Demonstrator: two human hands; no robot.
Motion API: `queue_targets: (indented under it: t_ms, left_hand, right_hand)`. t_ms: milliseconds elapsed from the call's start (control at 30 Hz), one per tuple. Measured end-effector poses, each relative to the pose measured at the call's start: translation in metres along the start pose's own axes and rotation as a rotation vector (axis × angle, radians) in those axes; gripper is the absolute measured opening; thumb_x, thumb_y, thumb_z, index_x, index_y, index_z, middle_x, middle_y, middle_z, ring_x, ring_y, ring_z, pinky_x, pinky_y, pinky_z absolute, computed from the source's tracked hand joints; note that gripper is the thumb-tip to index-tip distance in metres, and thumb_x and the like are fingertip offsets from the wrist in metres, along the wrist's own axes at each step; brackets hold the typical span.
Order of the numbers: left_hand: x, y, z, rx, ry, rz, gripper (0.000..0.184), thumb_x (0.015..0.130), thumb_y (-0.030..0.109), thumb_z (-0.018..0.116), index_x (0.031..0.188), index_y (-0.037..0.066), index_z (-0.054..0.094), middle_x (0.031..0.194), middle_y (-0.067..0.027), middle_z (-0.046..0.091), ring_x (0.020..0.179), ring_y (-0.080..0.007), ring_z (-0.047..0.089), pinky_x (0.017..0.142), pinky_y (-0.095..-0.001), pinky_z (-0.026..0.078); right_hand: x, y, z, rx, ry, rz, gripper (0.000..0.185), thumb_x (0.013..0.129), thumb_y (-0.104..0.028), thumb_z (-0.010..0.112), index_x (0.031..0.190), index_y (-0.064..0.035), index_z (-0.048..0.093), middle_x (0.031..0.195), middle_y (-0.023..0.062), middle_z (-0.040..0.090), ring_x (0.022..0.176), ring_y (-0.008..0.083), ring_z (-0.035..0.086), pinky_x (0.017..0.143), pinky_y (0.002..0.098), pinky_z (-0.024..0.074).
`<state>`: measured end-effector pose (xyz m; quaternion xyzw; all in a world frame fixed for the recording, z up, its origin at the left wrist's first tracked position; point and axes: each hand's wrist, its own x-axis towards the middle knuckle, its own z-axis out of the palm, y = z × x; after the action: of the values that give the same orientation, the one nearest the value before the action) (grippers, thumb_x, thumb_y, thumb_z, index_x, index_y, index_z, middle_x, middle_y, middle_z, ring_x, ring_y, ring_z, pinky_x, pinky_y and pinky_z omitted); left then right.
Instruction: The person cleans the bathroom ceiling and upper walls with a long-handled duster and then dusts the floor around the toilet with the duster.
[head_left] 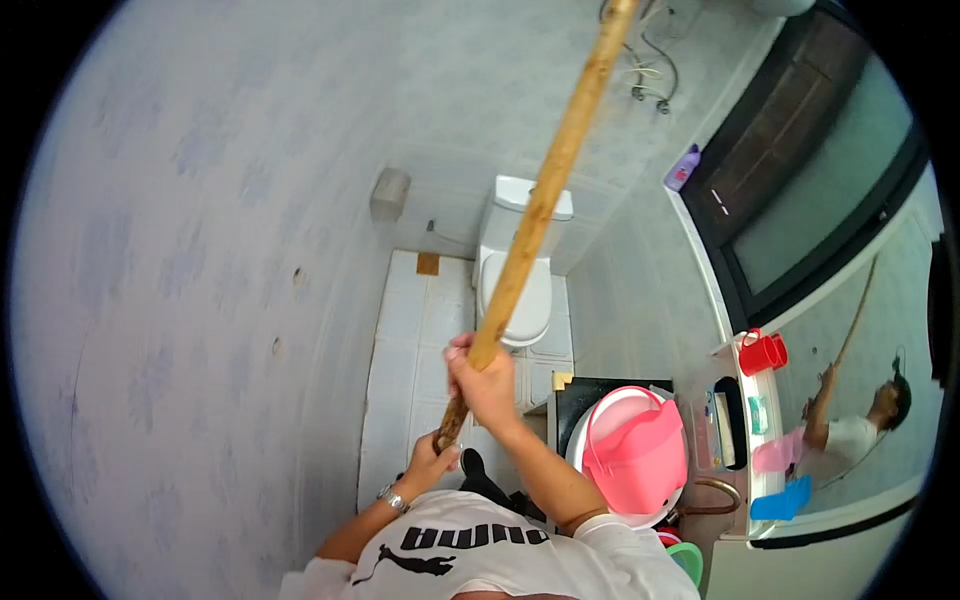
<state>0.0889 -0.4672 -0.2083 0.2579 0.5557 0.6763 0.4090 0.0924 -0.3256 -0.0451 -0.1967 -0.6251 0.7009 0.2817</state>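
A long wooden pole (545, 190) slants up from my body toward the upper right, and its top end runs out of view. My right hand (485, 388) is wrapped round it at mid-height. Lower down, my left hand (430, 468) grips the dark bottom end, with a wristwatch (393, 498) on that wrist. Behind the pole stands a white toilet (520, 300), its lid down and partly hidden by the pole.
To my right, a pink bucket (640, 450) sits in the washbasin (578, 440) on a black counter. Red cups (760, 353) and a blue container (782, 498) line the shelf by a mirror (850, 380). A purple bottle (682, 170) stands on the window ledge. Hoses (660, 75) hang on the far wall.
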Motion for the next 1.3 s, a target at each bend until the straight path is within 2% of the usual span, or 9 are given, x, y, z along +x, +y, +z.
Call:
queue_targets:
  t_ms: [167, 333, 367, 433, 500, 600, 733, 900, 1300]
  left_hand:
    - [-0.004, 0.017, -0.037, 0.100, 0.040, -0.024, 0.035, 0.089, 0.030, 0.059, 0.068, 0.003, 0.053, 0.055, -0.0012, 0.052, 0.046, -0.0090, 0.049, 0.043, -0.0252, 0.039]
    - [0.010, -0.019, -0.011, -0.091, 0.083, -0.057, 0.032, 0.087, 0.027, 0.062, 0.068, 0.002, 0.056, 0.055, -0.0020, 0.053, 0.045, -0.0088, 0.049, 0.043, -0.0249, 0.040]
    - [0.017, -0.025, -0.008, -0.055, 0.086, -0.045, 0.043, 0.088, 0.040, 0.058, 0.068, 0.002, 0.054, 0.052, -0.0025, 0.051, 0.044, -0.0097, 0.049, 0.040, -0.0258, 0.038]
    - [0.027, -0.045, 0.006, -0.015, 0.088, -0.022, 0.055, 0.089, 0.052, 0.053, 0.067, 0.002, 0.052, 0.049, -0.0030, 0.049, 0.042, -0.0107, 0.048, 0.038, -0.0268, 0.036]
    - [0.040, -0.076, 0.018, -0.026, 0.181, -0.088, 0.031, 0.092, 0.042, 0.054, 0.094, 0.011, 0.047, 0.069, -0.0016, 0.046, 0.061, -0.0151, 0.042, 0.055, -0.0324, 0.039]
    - [0.073, -0.112, -0.006, -0.303, -0.145, -0.258, 0.009, 0.088, 0.023, 0.053, 0.087, 0.016, 0.047, 0.072, 0.0000, 0.045, 0.064, -0.0137, 0.042, 0.056, -0.0317, 0.038]
    - [0.072, -0.098, 0.016, -0.282, -0.108, -0.277, 0.007, 0.086, 0.018, 0.053, 0.082, 0.016, 0.048, 0.070, 0.0016, 0.044, 0.062, -0.0127, 0.041, 0.056, -0.0302, 0.039]
    - [0.061, -0.025, 0.052, -0.082, 0.073, -0.180, 0.016, 0.087, 0.025, 0.057, 0.079, 0.013, 0.050, 0.067, 0.0035, 0.043, 0.062, -0.0101, 0.043, 0.055, -0.0272, 0.038]
    - [0.065, 0.049, 0.017, 0.313, -0.051, 0.024, 0.061, 0.088, 0.058, 0.052, 0.058, 0.004, 0.049, 0.047, -0.0012, 0.047, 0.043, -0.0105, 0.047, 0.040, -0.0282, 0.036]
  right_hand:
    - [0.037, 0.010, 0.008, 0.082, -0.275, -0.253, 0.053, 0.089, -0.015, 0.061, 0.129, 0.0056, 0.033, 0.093, 0.0116, 0.059, 0.071, 0.0142, 0.059, 0.066, 0.0291, 0.0514]
    - [0.079, -0.072, -0.020, 0.276, -0.276, -0.282, 0.061, 0.087, -0.014, 0.060, 0.135, 0.0049, 0.027, 0.098, 0.0126, 0.059, 0.072, 0.0148, 0.059, 0.065, 0.0297, 0.0500]
    - [0.090, -0.084, -0.025, 0.270, -0.293, -0.231, 0.062, 0.087, -0.012, 0.060, 0.136, 0.0048, 0.026, 0.096, 0.0119, 0.059, 0.071, 0.0146, 0.059, 0.063, 0.0291, 0.0492]
    - [0.100, -0.095, -0.037, 0.271, -0.243, -0.264, 0.052, 0.087, -0.009, 0.059, 0.130, 0.0045, 0.033, 0.085, 0.0080, 0.057, 0.061, 0.0131, 0.055, 0.054, 0.0266, 0.0449]
    - [0.106, -0.100, -0.050, 0.234, -0.142, -0.258, 0.037, 0.087, -0.007, 0.057, 0.119, 0.0038, 0.041, 0.074, 0.0042, 0.053, 0.050, 0.0118, 0.049, 0.046, 0.0253, 0.0398]
    - [0.107, -0.105, -0.061, 0.263, -0.080, -0.287, 0.027, 0.088, -0.005, 0.056, 0.110, 0.0021, 0.045, 0.066, 0.0029, 0.049, 0.044, 0.0112, 0.046, 0.042, 0.0247, 0.0368]
    - [0.109, -0.107, -0.080, 0.237, -0.015, -0.294, 0.025, 0.088, -0.006, 0.056, 0.109, 0.0014, 0.045, 0.064, 0.0029, 0.048, 0.044, 0.0111, 0.046, 0.042, 0.0247, 0.0371]
    - [0.111, -0.115, -0.099, 0.242, 0.047, -0.353, 0.025, 0.088, -0.006, 0.055, 0.110, 0.0018, 0.044, 0.065, 0.0039, 0.049, 0.044, 0.0124, 0.048, 0.042, 0.0254, 0.0389]
    - [0.119, -0.142, -0.096, 0.286, 0.144, -0.464, 0.020, 0.088, -0.006, 0.051, 0.104, 0.0008, 0.040, 0.062, 0.0054, 0.045, 0.041, 0.0126, 0.044, 0.040, 0.0257, 0.0374]
